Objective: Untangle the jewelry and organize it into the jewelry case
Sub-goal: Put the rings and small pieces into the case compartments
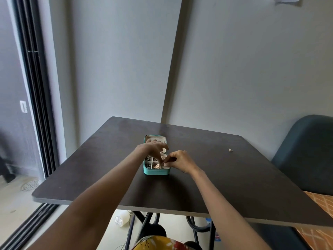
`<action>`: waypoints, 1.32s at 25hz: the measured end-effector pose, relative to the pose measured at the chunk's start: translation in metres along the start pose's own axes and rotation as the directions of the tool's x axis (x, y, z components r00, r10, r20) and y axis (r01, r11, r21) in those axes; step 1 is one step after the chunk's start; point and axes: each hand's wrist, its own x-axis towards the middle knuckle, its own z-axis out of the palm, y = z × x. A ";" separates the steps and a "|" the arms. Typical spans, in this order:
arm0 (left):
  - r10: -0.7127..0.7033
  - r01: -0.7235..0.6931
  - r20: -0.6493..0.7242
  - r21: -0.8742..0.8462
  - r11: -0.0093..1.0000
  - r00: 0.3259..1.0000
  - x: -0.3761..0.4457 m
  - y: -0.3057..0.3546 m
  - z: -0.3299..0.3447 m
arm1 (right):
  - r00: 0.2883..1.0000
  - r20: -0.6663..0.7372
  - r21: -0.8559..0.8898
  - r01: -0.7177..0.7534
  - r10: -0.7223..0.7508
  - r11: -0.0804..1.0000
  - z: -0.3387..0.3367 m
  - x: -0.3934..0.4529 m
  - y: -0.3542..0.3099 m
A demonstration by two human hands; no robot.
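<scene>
A small teal jewelry case (156,171) lies open in the middle of the dark table (225,177), its lid (155,137) laid back toward the wall. Its white compartments hold dark and gold pieces of jewelry (157,166). My left hand (153,149) reaches over the case with fingertips curled down, pinching a small piece above the right compartments. My right hand (180,160) meets it from the right, its thumb and fingers pinching the same small piece. What exactly is pinched is too small to make out.
A tiny loose piece of jewelry (230,150) lies on the table far to the right. A dark blue chair (306,156) stands at the table's right side. Walls close off the back; a sliding door frame (36,98) runs along the left.
</scene>
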 end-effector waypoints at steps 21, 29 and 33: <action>0.104 -0.084 -0.076 0.235 0.968 0.992 -0.001 0.009 -0.005 | 1.000 -0.017 0.112 -0.007 0.009 0.994 0.001 -0.010 0.001; 0.074 -0.060 -0.069 0.184 0.981 0.995 0.001 0.004 -0.003 | 0.998 -0.066 0.007 0.014 -0.013 1.000 0.008 -0.006 -0.004; 0.061 -0.048 -0.076 0.165 0.985 0.995 0.000 0.003 -0.001 | 0.998 -0.041 -0.067 0.048 -0.051 0.997 0.007 -0.008 -0.007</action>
